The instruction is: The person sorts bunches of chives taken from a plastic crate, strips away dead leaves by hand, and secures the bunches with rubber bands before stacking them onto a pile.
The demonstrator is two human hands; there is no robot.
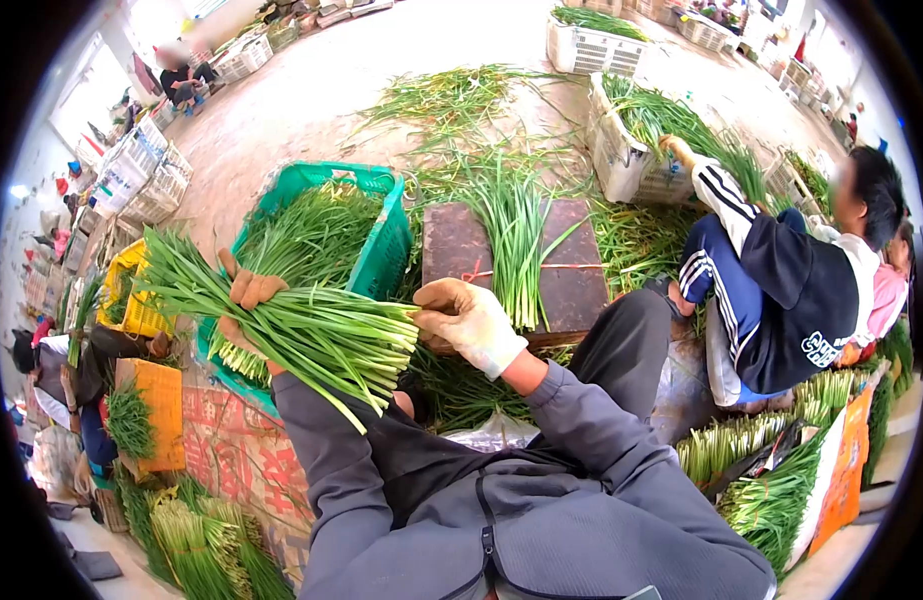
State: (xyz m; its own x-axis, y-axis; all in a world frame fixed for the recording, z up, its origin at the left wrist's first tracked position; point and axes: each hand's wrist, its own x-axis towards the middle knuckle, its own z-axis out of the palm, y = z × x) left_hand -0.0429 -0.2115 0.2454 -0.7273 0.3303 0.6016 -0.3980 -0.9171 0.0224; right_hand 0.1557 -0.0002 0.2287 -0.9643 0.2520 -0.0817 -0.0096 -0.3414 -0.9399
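Observation:
A thick bunch of long green stalks point(326, 335) lies across my left hand point(247, 300), whose gloved fingers are wrapped round it. The leafy end points to the upper left and the pale cut ends point right. At those cut ends is my right hand point(469, 322), in a whitish glove, with thumb and fingers pinched together at the stalk tips. In front of me a smaller bunch point(516, 240) rests on a dark board point(451, 238), over a thin red tie point(579, 266). To the left, a green crate point(386, 235) holds more loose stalks.
Loose greens point(441, 105) litter the floor ahead. On the right a person point(801, 280) sits reaching into a white crate point(621, 165). Tied bundles point(781, 490) lie at the lower right and more point(206, 540) at the lower left. A yellow crate point(146, 310) stands left.

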